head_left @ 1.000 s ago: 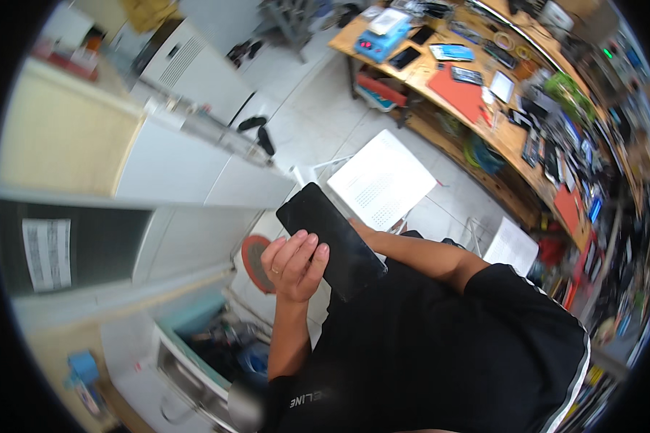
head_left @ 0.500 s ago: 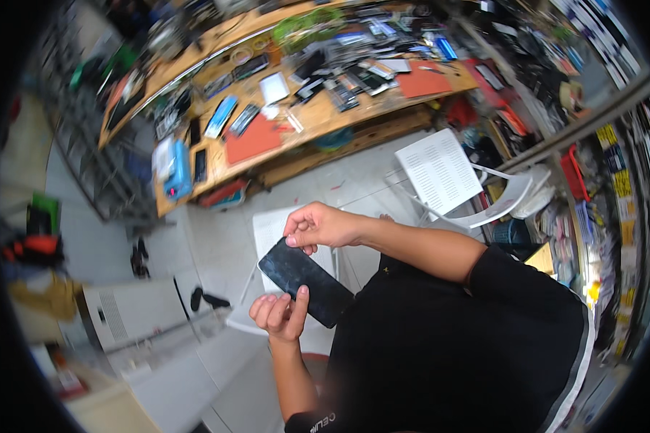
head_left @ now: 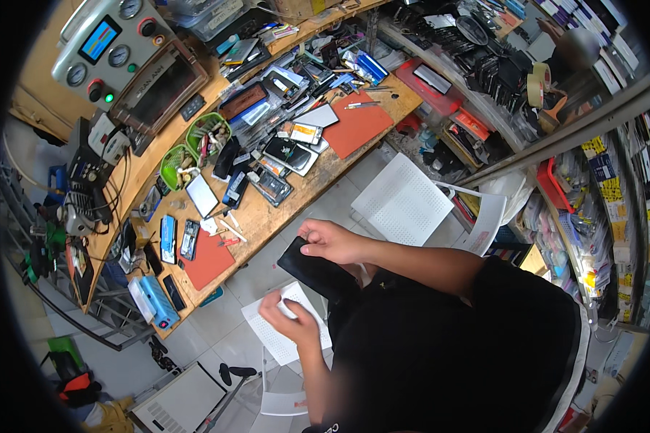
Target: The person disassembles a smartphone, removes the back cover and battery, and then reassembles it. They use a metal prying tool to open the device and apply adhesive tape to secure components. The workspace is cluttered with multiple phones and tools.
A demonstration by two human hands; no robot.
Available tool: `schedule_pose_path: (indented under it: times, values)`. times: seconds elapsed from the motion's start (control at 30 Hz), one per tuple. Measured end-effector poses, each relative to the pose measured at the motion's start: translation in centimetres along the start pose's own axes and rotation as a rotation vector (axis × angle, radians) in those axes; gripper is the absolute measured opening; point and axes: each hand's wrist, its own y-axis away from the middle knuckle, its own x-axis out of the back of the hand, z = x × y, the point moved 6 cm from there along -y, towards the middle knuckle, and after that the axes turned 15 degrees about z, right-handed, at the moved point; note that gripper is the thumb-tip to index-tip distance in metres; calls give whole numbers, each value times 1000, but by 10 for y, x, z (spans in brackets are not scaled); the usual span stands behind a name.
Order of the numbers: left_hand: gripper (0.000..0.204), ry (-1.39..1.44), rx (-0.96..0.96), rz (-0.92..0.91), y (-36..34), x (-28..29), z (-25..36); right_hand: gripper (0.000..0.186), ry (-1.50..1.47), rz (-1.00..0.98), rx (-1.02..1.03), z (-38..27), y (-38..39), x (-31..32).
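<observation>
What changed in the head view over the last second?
The left hand held the dark phone at first, then both hands did; now it has let go and sits apart, lower left of it. The right hand now holds the phone's upper end. The view swung right, bringing the workbench from upper right across to upper left and centre. Unchanged: orange mats on the bench.

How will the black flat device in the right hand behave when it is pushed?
The black device is probably stiff: it looks straight though the right hand grips it near one end. Its smooth face may be slippery. Being flat, it seems unlikely to roll.
</observation>
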Motion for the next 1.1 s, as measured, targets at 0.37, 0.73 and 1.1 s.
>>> schedule_pose_path:
  times: [0.37, 0.73, 1.1]
  values:
    - [14, 654, 903, -442, -71, -175, -38, 21, 640, 95, 539, -94, -79, 49]
    - [15, 252, 899, -483, -6, -198, -165, 33, 1553, 14, 214, -98, -246, 281]
    - [21, -178, 249, -333, 215, -375, -219, 24, 1255, -360, 728, -13, -323, 328]
